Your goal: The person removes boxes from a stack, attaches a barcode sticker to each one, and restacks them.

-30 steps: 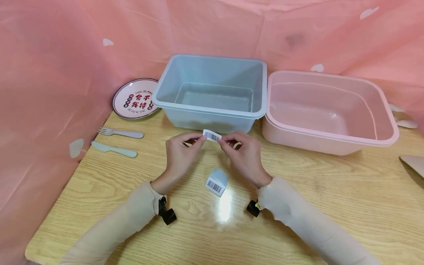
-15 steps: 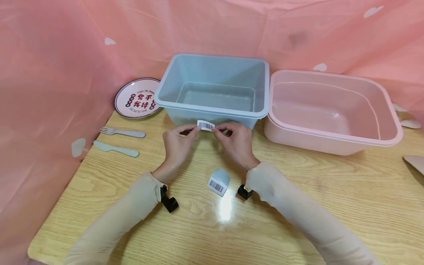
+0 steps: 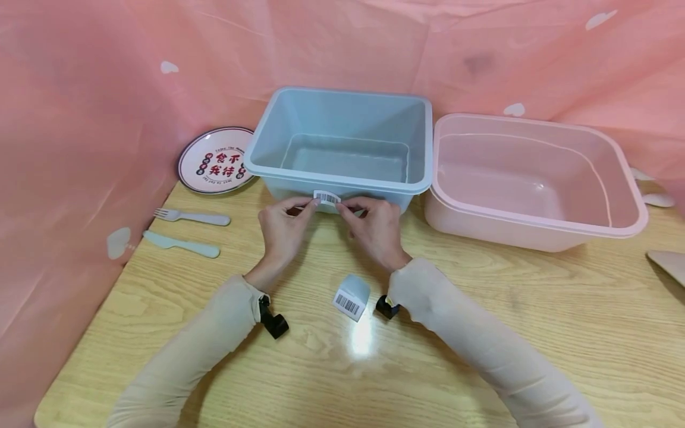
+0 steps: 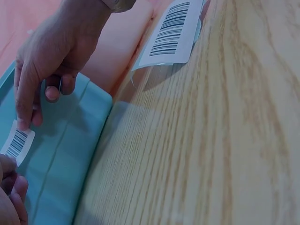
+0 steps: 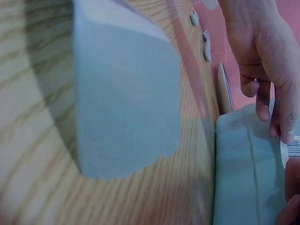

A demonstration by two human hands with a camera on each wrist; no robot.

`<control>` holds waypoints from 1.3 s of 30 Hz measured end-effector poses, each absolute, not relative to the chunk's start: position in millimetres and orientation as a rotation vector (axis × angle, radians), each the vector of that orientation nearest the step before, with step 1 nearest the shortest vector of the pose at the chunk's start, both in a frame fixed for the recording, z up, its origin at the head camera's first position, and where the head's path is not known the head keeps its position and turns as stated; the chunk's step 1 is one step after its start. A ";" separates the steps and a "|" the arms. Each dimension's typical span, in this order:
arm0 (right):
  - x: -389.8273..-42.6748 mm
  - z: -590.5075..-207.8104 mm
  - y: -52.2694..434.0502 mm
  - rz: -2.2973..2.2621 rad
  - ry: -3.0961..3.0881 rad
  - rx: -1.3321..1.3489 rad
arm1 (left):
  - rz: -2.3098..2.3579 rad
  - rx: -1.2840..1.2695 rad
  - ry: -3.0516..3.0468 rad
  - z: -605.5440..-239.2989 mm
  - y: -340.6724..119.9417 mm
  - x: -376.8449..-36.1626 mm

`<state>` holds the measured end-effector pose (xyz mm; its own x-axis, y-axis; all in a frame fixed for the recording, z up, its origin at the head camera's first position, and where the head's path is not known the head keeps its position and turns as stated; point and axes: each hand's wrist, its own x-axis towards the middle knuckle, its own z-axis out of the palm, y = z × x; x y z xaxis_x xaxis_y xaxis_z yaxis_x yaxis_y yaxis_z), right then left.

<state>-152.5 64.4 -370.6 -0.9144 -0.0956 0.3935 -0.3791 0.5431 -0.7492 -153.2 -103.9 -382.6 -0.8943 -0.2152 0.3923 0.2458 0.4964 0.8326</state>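
A small white barcode sticker (image 3: 327,197) is held flat against the front wall of the blue tub (image 3: 342,178), just under its rim. My left hand (image 3: 310,205) pinches its left end and my right hand (image 3: 344,207) pinches its right end. In the left wrist view the sticker (image 4: 16,145) hangs from the right hand's fingertips (image 4: 23,119) against the blue wall (image 4: 61,164). The right wrist view shows the sticker's edge (image 5: 293,147) under the left hand's fingers (image 5: 286,126). A curled backing sheet (image 3: 350,296) with another barcode lies on the table between my forearms.
A pink tub (image 3: 535,223) stands right of the blue one. At the back left a printed plate (image 3: 214,161) leans by the pink curtain, with a pale fork (image 3: 192,217) and knife (image 3: 182,244) in front. The wooden table (image 3: 535,309) stretches right.
Both hands carried the sticker away from me, from above the table to the blue tub's front wall. The forearms slid forward past the backing sheet.
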 end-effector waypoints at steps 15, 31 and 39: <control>-153.2 -372.6 58.6 1.307 -2.419 0.355 | -1.397 0.022 -2.263 -382.6 -104.3 -156.2; -155.4 -378.2 53.8 1.272 -2.388 0.310 | -1.434 0.049 -2.243 -385.4 -101.4 -159.8; -154.1 -379.9 53.8 1.222 -2.367 0.307 | -1.431 0.052 -2.244 -385.5 -100.3 -160.2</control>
<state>-154.1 53.8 -379.9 -0.8712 0.0109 0.4908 -0.3937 0.5817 -0.7117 -160.2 -100.3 -385.5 -0.8864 -0.2791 0.3694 0.2173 0.4538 0.8642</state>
